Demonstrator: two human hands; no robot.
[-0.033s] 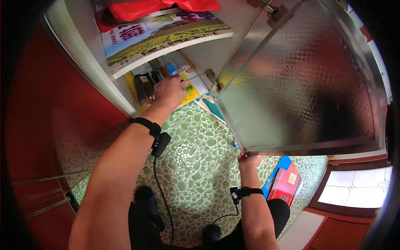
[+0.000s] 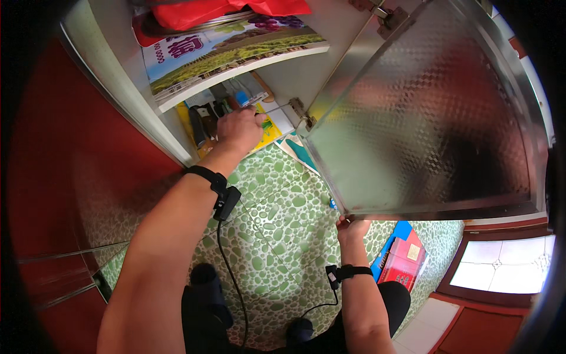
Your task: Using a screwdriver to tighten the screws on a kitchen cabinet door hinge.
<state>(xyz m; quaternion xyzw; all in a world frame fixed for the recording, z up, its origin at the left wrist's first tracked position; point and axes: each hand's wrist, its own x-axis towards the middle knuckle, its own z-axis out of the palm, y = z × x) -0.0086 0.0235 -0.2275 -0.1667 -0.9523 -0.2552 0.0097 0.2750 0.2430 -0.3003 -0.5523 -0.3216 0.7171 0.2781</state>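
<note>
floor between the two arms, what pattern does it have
The floor has green pebble-like shapes on a pale ground, clearest in the head view.

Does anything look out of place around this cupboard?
A small blue item appears to lie loose on the green-patterned floor near the open cupboard door. It looks stray there, though it's too small to identify.

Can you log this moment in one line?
left hand: inside cabinet | right hand: at lower edge of glass door | door: open

Wide fisheye view, downward from the head
</note>
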